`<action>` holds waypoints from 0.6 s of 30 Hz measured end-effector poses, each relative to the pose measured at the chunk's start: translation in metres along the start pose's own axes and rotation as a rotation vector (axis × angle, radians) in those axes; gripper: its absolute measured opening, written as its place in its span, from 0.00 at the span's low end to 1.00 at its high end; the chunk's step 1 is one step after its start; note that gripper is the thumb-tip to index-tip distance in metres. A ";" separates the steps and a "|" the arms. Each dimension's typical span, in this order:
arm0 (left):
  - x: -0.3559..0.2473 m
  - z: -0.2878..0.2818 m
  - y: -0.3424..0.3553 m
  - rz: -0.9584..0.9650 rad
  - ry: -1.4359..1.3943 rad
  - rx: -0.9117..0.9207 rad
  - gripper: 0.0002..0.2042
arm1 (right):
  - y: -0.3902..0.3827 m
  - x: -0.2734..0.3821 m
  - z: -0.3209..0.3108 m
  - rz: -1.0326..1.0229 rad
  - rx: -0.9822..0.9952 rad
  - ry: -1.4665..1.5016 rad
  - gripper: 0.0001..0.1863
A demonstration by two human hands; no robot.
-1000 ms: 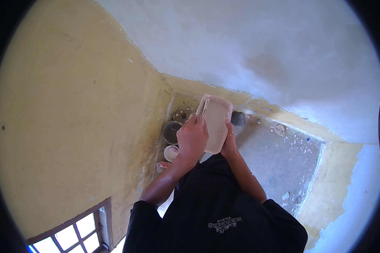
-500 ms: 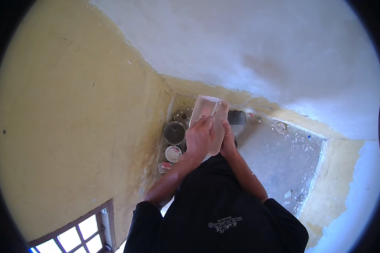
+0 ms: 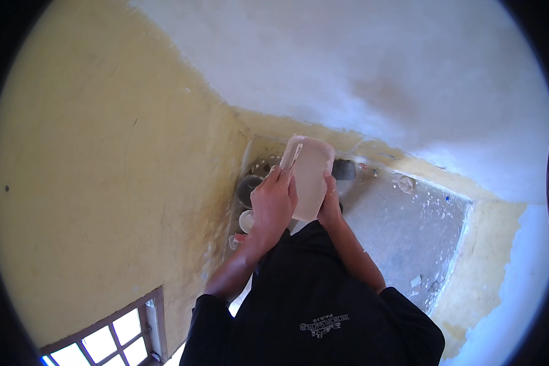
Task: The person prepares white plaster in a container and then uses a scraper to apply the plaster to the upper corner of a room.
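Observation:
In front of my chest my right hand (image 3: 330, 205) is closed on the right edge of a shallow, pale, rounded rectangular plastic tray (image 3: 332, 152). Whitish paste or residue coats the tray's inside. My left hand (image 3: 273, 201) grips a thin, flat scraper (image 3: 296, 156), its blade seen nearly edge-on at the tray's left side. Fingers cover the scraper's handle, so its shape is hidden.
Below, a dark bucket (image 3: 249, 190), a white pail (image 3: 246, 221) and a small tub with something red (image 3: 238, 239) stand along the yellow wall (image 3: 104, 171). A whitish wall (image 3: 372, 67) rises ahead. The grey floor (image 3: 402, 226) has white splatters.
My left hand and the scraper have moved left, from the tray's middle to its left side. The tray's inner surface now faces me more openly; my right hand has hardly moved.

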State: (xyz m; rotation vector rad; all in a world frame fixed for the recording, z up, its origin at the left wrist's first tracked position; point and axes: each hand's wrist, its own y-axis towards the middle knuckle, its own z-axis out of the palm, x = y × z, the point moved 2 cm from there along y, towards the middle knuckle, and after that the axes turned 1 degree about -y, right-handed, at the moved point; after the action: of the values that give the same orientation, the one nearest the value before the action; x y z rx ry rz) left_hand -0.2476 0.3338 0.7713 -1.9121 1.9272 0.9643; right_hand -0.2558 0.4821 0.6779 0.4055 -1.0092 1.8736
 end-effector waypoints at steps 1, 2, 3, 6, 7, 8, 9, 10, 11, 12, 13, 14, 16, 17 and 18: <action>0.003 0.008 0.000 0.028 0.017 -0.016 0.05 | 0.001 -0.001 -0.001 0.002 0.006 0.031 0.24; 0.005 0.014 0.000 0.059 0.032 -0.033 0.04 | 0.002 -0.001 -0.002 0.001 0.010 0.061 0.24; 0.005 0.016 -0.003 0.058 0.034 -0.034 0.04 | 0.003 -0.003 -0.003 0.001 0.012 0.061 0.24; 0.006 0.020 -0.014 0.002 0.076 0.042 0.05 | 0.003 -0.003 -0.003 -0.086 0.012 0.020 0.24; 0.007 0.018 -0.016 -0.049 0.018 0.045 0.04 | 0.002 -0.002 -0.002 -0.079 0.013 0.031 0.23; 0.008 0.017 -0.018 -0.102 -0.039 0.048 0.04 | 0.000 0.000 -0.001 -0.071 0.014 0.042 0.22; 0.007 0.017 -0.021 -0.101 -0.038 0.050 0.04 | 0.000 0.000 -0.001 -0.071 0.013 0.044 0.22; 0.006 0.018 -0.023 -0.112 -0.054 0.041 0.04 | 0.001 -0.001 -0.002 -0.070 -0.007 0.039 0.22; 0.005 0.019 -0.026 -0.126 -0.069 0.031 0.04 | 0.001 -0.002 -0.003 -0.067 -0.025 0.033 0.21; 0.004 0.020 -0.026 -0.126 -0.069 0.032 0.04 | 0.002 -0.004 -0.005 -0.067 -0.025 0.033 0.21; 0.002 0.019 -0.027 -0.127 -0.110 0.000 0.04 | 0.003 -0.006 -0.007 -0.084 -0.032 0.004 0.21; 0.001 0.019 -0.027 -0.127 -0.151 -0.033 0.04 | 0.004 -0.009 -0.009 -0.103 -0.039 -0.026 0.20; -0.003 0.023 -0.030 -0.125 -0.169 -0.050 0.05 | 0.007 -0.014 -0.015 -0.107 -0.036 -0.012 0.21; -0.004 0.024 -0.032 -0.125 -0.185 -0.069 0.06 | 0.007 -0.016 -0.015 -0.109 -0.031 0.002 0.21; -0.004 0.026 -0.034 -0.127 -0.184 -0.069 0.06 | 0.007 -0.017 -0.014 -0.108 -0.031 0.002 0.21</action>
State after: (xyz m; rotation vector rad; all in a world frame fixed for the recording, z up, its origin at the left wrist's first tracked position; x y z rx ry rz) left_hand -0.2217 0.3560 0.7457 -1.8832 1.6702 1.1383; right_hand -0.2513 0.4822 0.6554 0.4318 -0.9946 1.7600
